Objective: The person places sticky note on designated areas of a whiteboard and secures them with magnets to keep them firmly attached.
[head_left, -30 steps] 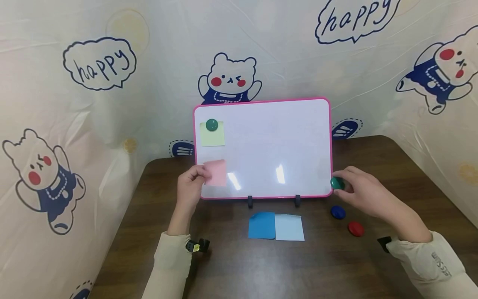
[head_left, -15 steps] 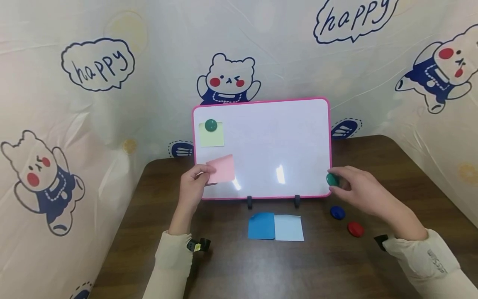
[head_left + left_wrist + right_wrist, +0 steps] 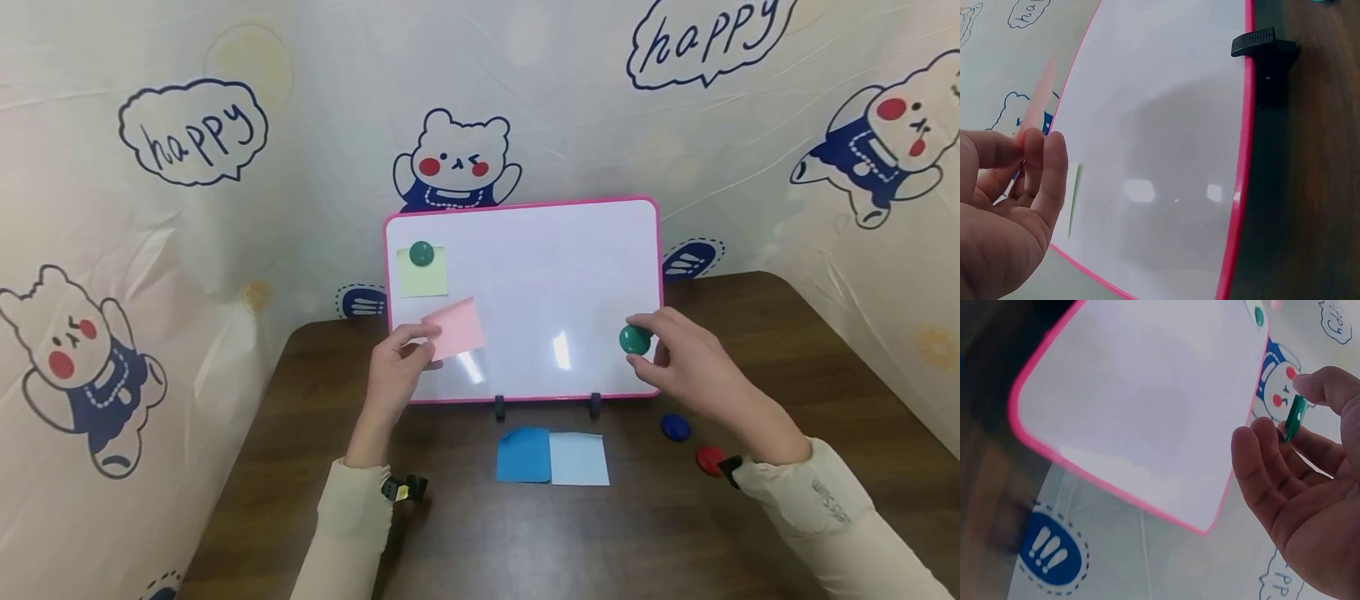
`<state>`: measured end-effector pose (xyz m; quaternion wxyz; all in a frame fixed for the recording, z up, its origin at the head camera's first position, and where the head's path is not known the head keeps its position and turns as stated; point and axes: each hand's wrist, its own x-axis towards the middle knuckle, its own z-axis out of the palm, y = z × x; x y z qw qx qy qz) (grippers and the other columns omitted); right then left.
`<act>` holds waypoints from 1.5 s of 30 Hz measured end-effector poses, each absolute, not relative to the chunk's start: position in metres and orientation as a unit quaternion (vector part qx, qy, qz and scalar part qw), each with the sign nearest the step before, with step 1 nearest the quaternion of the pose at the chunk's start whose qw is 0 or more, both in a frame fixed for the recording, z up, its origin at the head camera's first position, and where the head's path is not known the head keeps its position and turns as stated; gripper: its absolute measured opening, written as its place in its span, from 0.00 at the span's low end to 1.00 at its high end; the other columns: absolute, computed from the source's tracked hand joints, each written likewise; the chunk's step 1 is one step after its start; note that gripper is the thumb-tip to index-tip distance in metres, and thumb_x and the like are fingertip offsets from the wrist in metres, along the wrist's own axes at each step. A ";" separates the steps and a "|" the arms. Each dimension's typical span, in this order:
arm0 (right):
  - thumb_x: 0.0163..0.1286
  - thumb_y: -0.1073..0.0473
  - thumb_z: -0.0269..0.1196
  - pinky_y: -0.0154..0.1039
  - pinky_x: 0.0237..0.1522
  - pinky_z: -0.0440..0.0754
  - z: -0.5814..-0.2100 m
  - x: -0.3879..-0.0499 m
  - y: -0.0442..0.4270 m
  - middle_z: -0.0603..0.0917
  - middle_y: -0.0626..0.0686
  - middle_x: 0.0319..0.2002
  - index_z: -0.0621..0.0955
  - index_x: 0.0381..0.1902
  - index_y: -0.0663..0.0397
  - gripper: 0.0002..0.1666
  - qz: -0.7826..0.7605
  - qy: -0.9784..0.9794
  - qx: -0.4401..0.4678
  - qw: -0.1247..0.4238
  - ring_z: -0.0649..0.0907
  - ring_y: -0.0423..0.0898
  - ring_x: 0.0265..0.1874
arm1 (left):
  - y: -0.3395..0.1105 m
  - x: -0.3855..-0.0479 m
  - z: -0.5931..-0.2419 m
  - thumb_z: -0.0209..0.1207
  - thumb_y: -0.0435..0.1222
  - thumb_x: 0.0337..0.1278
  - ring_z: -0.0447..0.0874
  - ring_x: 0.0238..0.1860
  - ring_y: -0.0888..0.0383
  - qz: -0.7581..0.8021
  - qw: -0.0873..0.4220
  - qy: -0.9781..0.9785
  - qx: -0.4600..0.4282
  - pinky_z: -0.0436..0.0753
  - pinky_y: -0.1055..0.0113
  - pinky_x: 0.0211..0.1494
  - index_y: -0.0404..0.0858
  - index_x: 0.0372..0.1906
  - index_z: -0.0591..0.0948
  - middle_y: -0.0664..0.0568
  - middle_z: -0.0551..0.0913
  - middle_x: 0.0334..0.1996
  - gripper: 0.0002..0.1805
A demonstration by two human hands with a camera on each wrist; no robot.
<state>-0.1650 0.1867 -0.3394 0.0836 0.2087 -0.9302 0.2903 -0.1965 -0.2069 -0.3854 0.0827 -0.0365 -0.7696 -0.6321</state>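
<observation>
In the head view my left hand [image 3: 397, 367] pinches a pink sticky note [image 3: 457, 329] by its left edge, tilted in front of the lower left of a pink-framed whiteboard [image 3: 540, 283]. My right hand [image 3: 693, 354] holds a round green magnet [image 3: 635, 339] between thumb and fingers, before the board's right part. The right wrist view shows that green magnet [image 3: 1295, 417] edge-on, apart from the board. A light green note [image 3: 422, 282] hangs at the board's upper left under another green magnet [image 3: 422, 253].
On the wooden table [image 3: 480, 542] a blue note [image 3: 523, 456] and a pale blue note [image 3: 580, 459] lie side by side. A blue magnet [image 3: 676, 427] and a red magnet [image 3: 708, 460], partly covered by the right wrist strap, lie to the right. Black clips [image 3: 499, 407] support the board.
My left hand has lifted the pink note up and rightward, and the note has tilted. My right hand has carried the green magnet left and up, in front of the whiteboard.
</observation>
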 end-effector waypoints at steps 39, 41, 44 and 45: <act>0.63 0.62 0.74 0.39 0.31 0.82 -0.326 -0.209 0.118 0.80 0.55 0.47 0.77 0.63 0.59 0.32 0.317 -0.892 0.275 0.167 0.78 0.44 0.29 | -0.187 -0.225 -0.365 0.59 0.33 0.68 0.85 0.39 0.49 -0.605 0.123 -0.784 -0.062 0.86 0.62 0.44 0.39 0.58 0.80 0.50 0.80 0.54 0.16; 0.62 0.62 0.74 0.39 0.31 0.83 -0.325 -0.210 0.115 0.80 0.55 0.47 0.77 0.63 0.59 0.32 0.320 -0.891 0.275 0.166 0.78 0.44 0.29 | -0.185 -0.227 -0.364 0.58 0.32 0.67 0.85 0.38 0.49 -0.608 0.128 -0.781 -0.064 0.86 0.62 0.43 0.40 0.60 0.79 0.48 0.79 0.52 0.18; 0.63 0.62 0.74 0.39 0.31 0.82 -0.324 -0.211 0.111 0.80 0.55 0.47 0.77 0.63 0.60 0.32 0.322 -0.890 0.279 0.162 0.78 0.45 0.29 | -0.183 -0.229 -0.362 0.58 0.31 0.67 0.85 0.37 0.48 -0.609 0.126 -0.781 -0.060 0.86 0.62 0.42 0.41 0.63 0.78 0.47 0.78 0.55 0.21; 0.63 0.62 0.73 0.39 0.31 0.82 -0.324 -0.212 0.111 0.80 0.56 0.47 0.77 0.63 0.60 0.32 0.322 -0.890 0.280 0.162 0.78 0.45 0.29 | -0.182 -0.230 -0.361 0.57 0.31 0.67 0.85 0.37 0.48 -0.606 0.124 -0.783 -0.057 0.86 0.63 0.42 0.41 0.64 0.78 0.48 0.78 0.57 0.22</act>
